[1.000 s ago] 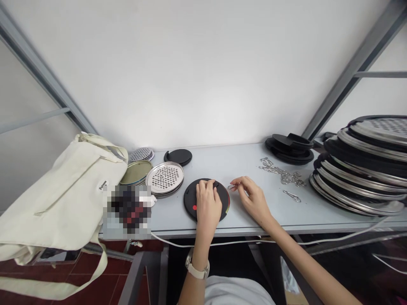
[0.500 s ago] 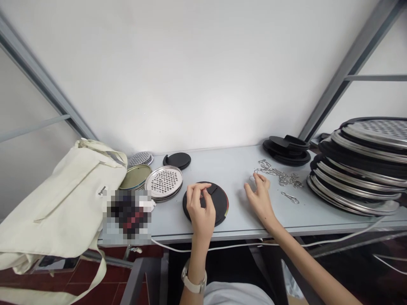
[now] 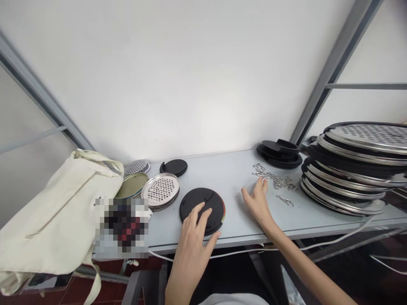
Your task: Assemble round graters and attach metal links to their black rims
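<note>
A round black disc (image 3: 199,198) lies flat near the front edge of the table, with a thin red and yellow line along its right rim. My left hand (image 3: 193,237) reaches over its near part, fingers spread and fingertips on or just above its surface. To the right, my right hand (image 3: 258,201) is low over the table, thumb and fingers apart, with nothing visible in it. Just beyond its fingertips is a loose pile of metal wire clips (image 3: 278,182). One single wire clip (image 3: 284,201) lies apart, right of that hand.
Left of the disc stand stacked perforated metal discs (image 3: 160,189), gold-coloured lids (image 3: 132,185) and a cream bag (image 3: 60,207). A black round holder (image 3: 174,167) and black parts (image 3: 280,152) lie farther back. A tall stack of metal and black discs (image 3: 346,178) rises at right. A white cable (image 3: 330,243) runs along the front edge.
My left hand has gone from curled fingers above the disc to spread fingers, and has drawn back toward the near edge. My right hand stays by the clips, its fingers slightly changed. The view has shifted slightly.
</note>
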Motion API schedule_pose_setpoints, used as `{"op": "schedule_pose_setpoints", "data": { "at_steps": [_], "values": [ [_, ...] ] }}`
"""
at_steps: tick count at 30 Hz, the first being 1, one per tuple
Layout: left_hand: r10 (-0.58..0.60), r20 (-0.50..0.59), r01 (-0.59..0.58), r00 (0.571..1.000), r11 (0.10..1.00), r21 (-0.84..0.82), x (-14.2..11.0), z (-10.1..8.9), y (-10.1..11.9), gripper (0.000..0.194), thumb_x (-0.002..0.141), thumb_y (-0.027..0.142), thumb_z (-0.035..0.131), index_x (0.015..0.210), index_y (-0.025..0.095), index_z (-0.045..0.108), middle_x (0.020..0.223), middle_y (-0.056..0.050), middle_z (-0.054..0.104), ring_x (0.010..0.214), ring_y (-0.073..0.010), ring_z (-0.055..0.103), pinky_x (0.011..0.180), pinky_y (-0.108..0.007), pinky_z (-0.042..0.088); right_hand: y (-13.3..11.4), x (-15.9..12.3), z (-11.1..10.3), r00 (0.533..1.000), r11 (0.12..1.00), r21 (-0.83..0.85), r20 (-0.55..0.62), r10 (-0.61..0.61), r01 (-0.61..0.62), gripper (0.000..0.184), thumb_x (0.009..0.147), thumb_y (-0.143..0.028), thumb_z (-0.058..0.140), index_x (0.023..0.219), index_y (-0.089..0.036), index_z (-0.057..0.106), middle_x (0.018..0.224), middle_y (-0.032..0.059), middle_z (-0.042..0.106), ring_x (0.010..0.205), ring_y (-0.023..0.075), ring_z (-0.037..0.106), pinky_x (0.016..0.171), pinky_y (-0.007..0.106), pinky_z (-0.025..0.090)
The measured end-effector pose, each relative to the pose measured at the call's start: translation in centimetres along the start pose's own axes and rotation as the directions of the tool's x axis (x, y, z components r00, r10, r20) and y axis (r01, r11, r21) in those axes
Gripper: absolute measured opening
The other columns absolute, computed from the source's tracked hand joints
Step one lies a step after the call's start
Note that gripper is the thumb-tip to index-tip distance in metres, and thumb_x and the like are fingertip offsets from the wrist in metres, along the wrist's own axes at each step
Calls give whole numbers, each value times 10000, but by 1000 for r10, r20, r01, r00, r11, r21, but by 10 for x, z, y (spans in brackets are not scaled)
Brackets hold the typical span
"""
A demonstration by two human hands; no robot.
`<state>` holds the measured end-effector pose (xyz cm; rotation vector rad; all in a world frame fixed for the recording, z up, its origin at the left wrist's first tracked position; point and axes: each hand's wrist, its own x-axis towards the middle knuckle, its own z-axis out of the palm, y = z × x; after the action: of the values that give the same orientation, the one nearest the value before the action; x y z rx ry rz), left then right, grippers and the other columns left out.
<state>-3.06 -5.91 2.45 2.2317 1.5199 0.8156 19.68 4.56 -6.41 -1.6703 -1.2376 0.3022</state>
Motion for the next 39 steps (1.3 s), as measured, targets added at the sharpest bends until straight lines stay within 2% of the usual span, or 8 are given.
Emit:
{"op": "schedule_pose_setpoints", "data": {
  "at_steps": [4,9,13,16,23,27,31,39],
  "values": [
    [28,69,-33,997,996,77,-13,3,-13,540,845,248,555,1350,335,387,1447,-29,351,1333,-260,330,1047,-453,374,2,-1,1,1000,999,-29,4,-23,23,830,829,-393,448,1463,-71,20,1503,229,66,1387,376,-58,1077,583,214],
    [34,92,-43,995,994,99,-15,7,-21,484,900,160,406,1349,340,397,1436,-3,380,1342,-204,328,1078,-428,351,-9,-4,-1,995,993,-75,47,-87,90,742,832,-374,439,1451,-91,143,1516,215,10,1390,380,47,1053,576,252],
    [42,101,-52,994,994,98,-12,6,-21,489,900,134,383,1342,341,408,1432,-1,385,1341,-198,327,1071,-420,363,-16,-6,0,968,940,-241,129,-216,242,647,842,-326,408,1384,2,276,1465,268,200,1384,351,137,1095,543,188],
    [51,95,-60,994,993,100,-4,6,-20,484,900,116,369,1335,321,423,1424,-17,394,1338,-199,332,1073,-423,358,-15,-7,3,962,910,-316,133,-238,269,619,848,-335,395,1331,48,336,1396,298,320,1357,365,216,1091,539,209],
    [114,145,-131,983,984,119,38,12,-26,463,903,124,390,1332,291,429,1413,-49,413,1309,-205,378,1081,-425,335,-15,-7,7,972,888,-395,101,-212,235,652,858,-382,376,1312,86,347,1367,311,353,1338,378,244,1086,521,218],
    [147,205,-176,968,976,131,68,17,-36,466,913,128,378,1358,269,395,1441,-60,373,1344,-202,323,1096,-415,309,-17,-7,6,975,870,-441,111,-191,220,675,872,-384,356,1323,116,313,1368,339,325,1332,394,242,1077,514,230],
    [163,247,-205,955,966,156,102,25,-47,476,898,96,379,1353,235,405,1451,-82,356,1347,-212,318,1086,-396,324,-18,-7,5,973,877,-422,115,-199,229,657,880,-393,348,1333,83,316,1368,321,325,1332,387,242,1073,512,234],
    [240,162,-279,957,912,300,161,49,-61,446,905,66,316,1332,166,401,1407,-126,411,1324,-196,361,1065,-375,355,-21,-9,2,970,923,-296,92,-226,244,598,878,-384,365,1361,-43,271,1368,255,353,1354,359,202,1034,555,269]
  ]
}}
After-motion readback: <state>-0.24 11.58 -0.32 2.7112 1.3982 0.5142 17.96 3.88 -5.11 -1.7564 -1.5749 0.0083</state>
